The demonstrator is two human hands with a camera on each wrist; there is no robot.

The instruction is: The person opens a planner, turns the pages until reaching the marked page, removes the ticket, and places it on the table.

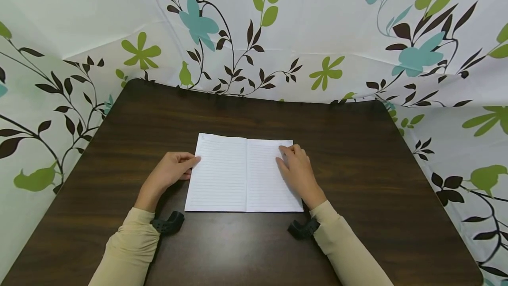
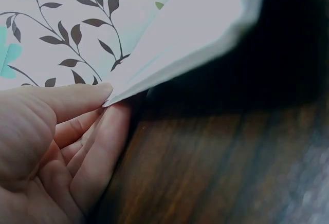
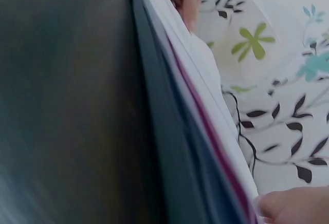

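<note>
A lined notebook lies open on the dark wooden table, both visible pages showing no handwriting that I can make out. My left hand pinches its left edge between thumb and fingers; in the left wrist view the left hand has the corner of the white pages at its fingertips. On the right page rests my right hand, thumb and index finger apart. Seen edge-on in the right wrist view, the notebook has magenta and dark blue layers below its white pages. There, part of my right hand touches the near end.
The dark wooden table extends around the notebook on all sides. A white curtain printed with leaves, flowers and birds hangs behind and beside it. Black wrist cameras sit on both wrists, over beige sleeves.
</note>
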